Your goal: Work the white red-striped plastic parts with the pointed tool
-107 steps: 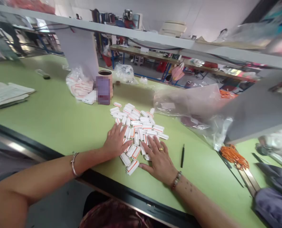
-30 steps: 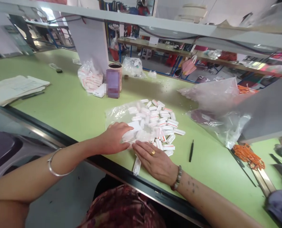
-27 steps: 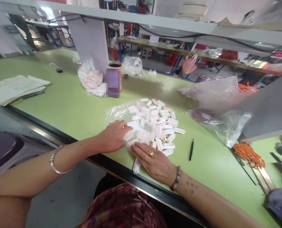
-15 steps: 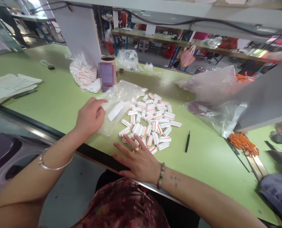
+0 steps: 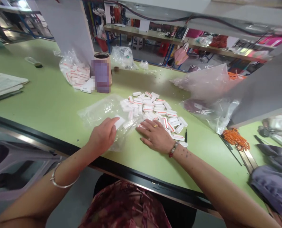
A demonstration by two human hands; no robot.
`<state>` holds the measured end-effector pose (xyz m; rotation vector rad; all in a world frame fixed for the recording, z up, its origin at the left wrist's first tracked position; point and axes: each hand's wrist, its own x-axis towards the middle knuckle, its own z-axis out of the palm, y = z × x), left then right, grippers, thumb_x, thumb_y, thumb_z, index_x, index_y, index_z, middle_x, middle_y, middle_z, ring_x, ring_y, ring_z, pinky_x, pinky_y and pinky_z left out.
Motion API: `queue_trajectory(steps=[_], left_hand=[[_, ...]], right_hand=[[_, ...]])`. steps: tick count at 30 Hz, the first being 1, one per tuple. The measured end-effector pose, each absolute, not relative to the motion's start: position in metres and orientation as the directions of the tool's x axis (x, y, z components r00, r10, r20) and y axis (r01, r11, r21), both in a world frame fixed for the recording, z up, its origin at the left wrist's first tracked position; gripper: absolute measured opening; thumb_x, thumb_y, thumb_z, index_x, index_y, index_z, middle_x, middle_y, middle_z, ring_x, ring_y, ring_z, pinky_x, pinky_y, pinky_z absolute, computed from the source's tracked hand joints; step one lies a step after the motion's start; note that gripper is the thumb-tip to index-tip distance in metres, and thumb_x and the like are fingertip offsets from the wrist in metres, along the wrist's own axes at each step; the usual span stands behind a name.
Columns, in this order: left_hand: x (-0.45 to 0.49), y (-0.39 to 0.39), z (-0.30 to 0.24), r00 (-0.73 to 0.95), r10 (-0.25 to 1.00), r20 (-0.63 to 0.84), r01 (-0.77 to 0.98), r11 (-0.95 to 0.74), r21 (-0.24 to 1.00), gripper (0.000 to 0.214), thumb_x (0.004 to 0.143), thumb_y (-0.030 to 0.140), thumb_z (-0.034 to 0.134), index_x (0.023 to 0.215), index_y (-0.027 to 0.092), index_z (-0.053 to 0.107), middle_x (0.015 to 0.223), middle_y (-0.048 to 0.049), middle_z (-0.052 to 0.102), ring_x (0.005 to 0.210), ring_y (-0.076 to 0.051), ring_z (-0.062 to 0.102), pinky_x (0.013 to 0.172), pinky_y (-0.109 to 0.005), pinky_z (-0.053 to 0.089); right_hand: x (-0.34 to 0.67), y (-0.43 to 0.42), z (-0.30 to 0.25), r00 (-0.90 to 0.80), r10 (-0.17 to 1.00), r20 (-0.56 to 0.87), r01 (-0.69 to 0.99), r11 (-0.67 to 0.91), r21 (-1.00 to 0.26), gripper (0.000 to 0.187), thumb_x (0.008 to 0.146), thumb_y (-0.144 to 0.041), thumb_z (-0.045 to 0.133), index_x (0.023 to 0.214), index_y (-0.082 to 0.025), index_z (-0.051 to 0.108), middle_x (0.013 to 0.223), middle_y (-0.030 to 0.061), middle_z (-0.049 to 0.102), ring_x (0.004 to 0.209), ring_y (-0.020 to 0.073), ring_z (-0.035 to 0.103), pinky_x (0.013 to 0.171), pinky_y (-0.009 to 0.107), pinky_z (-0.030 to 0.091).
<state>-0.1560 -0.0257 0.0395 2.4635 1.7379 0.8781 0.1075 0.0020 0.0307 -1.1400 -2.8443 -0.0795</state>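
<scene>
My left hand (image 5: pixel 102 135) is closed on a clear plastic bag (image 5: pixel 100 109) that lies flat on the green tabletop, its index finger and thumb beside the white label (image 5: pixel 118 123) on it. The bag's right side reaches over the left part of a spread of small white pieces with orange-red stripes (image 5: pixel 148 107). Fingers apart and palm down, my right hand (image 5: pixel 155 134) rests on the near side of those pieces and hides some of them.
Behind the bag stand a blurred-out canister (image 5: pixel 102 72) and a bag of similar striped pieces (image 5: pixel 75 74). A black pen-like tool (image 5: pixel 186 135) lies right of the spread. Farther right are a large clear bag (image 5: pixel 209 104), orange plastic loops (image 5: pixel 236 139) and dark cloth (image 5: pixel 269 183). Papers (image 5: pixel 5 85) lie left.
My left hand has drawn the clear bag nearer and to the right, partly over the pieces. My right hand has moved right and away from me, pushing some pieces toward the black tool.
</scene>
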Motion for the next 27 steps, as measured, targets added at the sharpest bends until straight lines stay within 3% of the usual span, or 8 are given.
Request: queue_trajectory(steps=[5, 9, 12, 16, 20, 23, 25, 27], left_hand=[[-0.141, -0.015, 0.033, 0.173, 0.876, 0.451, 0.778, -0.403, 0.483, 0.039, 0.094, 0.027, 0.034, 0.124, 0.013, 0.055, 0.104, -0.0091, 0.065, 0.093, -0.020, 0.061, 0.082, -0.032, 0.050], [-0.141, -0.017, 0.034, 0.156, 0.875, 0.459, 0.742, -0.410, 0.531, 0.038, 0.093, 0.030, 0.041, 0.125, 0.014, 0.053, 0.083, -0.0030, 0.059, 0.069, -0.014, 0.055, 0.064, -0.027, 0.048], [-0.144, -0.018, 0.033, 0.117, 0.847, 0.519, 0.709, -0.437, 0.553, 0.034, 0.090, 0.029, 0.046, 0.120, 0.015, 0.055, 0.082, -0.0010, 0.053, 0.063, -0.011, 0.050, 0.058, -0.024, 0.045], [-0.145, -0.018, 0.032, 0.015, 0.871, 0.491, 0.584, -0.407, 0.703, 0.027, 0.088, 0.025, 0.051, 0.113, 0.017, 0.057, 0.084, 0.0012, 0.048, 0.052, -0.005, 0.042, 0.051, -0.020, 0.043], [-0.143, -0.017, 0.034, -0.013, 0.889, 0.458, 0.478, -0.397, 0.784, 0.025, 0.083, 0.022, 0.054, 0.108, 0.018, 0.059, 0.087, -0.0006, 0.046, 0.062, -0.007, 0.046, 0.047, -0.015, 0.042], [-0.142, -0.017, 0.035, -0.022, 0.912, 0.409, 0.410, -0.364, 0.836, 0.026, 0.080, 0.021, 0.057, 0.106, 0.019, 0.060, 0.089, -0.0019, 0.045, 0.072, -0.010, 0.050, 0.046, -0.014, 0.045], [-0.141, -0.016, 0.036, -0.043, 0.937, 0.346, 0.349, -0.311, 0.884, 0.026, 0.080, 0.023, 0.058, 0.105, 0.019, 0.059, 0.087, -0.0012, 0.045, 0.072, -0.010, 0.051, 0.045, -0.014, 0.046], [-0.136, -0.016, 0.038, -0.050, 0.958, 0.281, 0.297, -0.254, 0.921, 0.026, 0.079, 0.024, 0.059, 0.105, 0.019, 0.058, 0.082, 0.0004, 0.045, 0.067, -0.009, 0.051, 0.043, -0.013, 0.046]], right_hand=[[0.119, 0.002, 0.036, -0.662, 0.744, 0.089, 0.750, 0.659, 0.063, 0.069, 0.089, -0.055, 0.053, 0.144, -0.017, 0.035, 0.143, 0.0122, 0.047, 0.128, 0.0295, 0.043, 0.104, 0.044, 0.033], [0.106, 0.007, 0.035, -0.616, 0.782, 0.099, 0.786, 0.600, 0.149, 0.050, 0.092, -0.045, 0.051, 0.131, -0.013, 0.048, 0.124, 0.0143, 0.058, 0.110, 0.0293, 0.051, 0.091, 0.041, 0.038], [0.096, 0.013, 0.032, -0.599, 0.795, 0.092, 0.793, 0.575, 0.199, 0.032, 0.096, -0.035, 0.041, 0.113, -0.013, 0.056, 0.108, 0.0136, 0.061, 0.100, 0.0272, 0.053, 0.079, 0.036, 0.039], [0.087, 0.015, 0.030, -0.577, 0.816, 0.034, 0.797, 0.553, 0.242, 0.034, 0.100, -0.031, 0.028, 0.110, -0.014, 0.055, 0.107, 0.0131, 0.060, 0.087, 0.0233, 0.057, 0.064, 0.031, 0.036], [0.088, 0.015, 0.032, -0.492, 0.870, -0.037, 0.845, 0.488, 0.218, 0.034, 0.101, -0.033, 0.027, 0.112, -0.016, 0.054, 0.105, 0.0130, 0.060, 0.081, 0.0210, 0.060, 0.059, 0.027, 0.035], [0.095, 0.013, 0.040, -0.434, 0.901, 0.007, 0.901, 0.434, 0.005, 0.029, 0.098, -0.032, 0.034, 0.107, -0.016, 0.056, 0.101, 0.0121, 0.063, 0.080, 0.0204, 0.060, 0.061, 0.027, 0.038], [0.096, 0.008, 0.049, -0.328, 0.940, 0.097, 0.875, 0.340, -0.345, 0.028, 0.096, -0.035, 0.036, 0.100, -0.017, 0.057, 0.094, 0.0090, 0.064, 0.078, 0.0192, 0.060, 0.063, 0.028, 0.041], [0.091, 0.000, 0.060, -0.184, 0.977, 0.108, 0.634, 0.202, -0.746, 0.030, 0.096, -0.042, 0.035, 0.096, -0.019, 0.055, 0.087, 0.0049, 0.064, 0.070, 0.0166, 0.059, 0.059, 0.027, 0.044]])
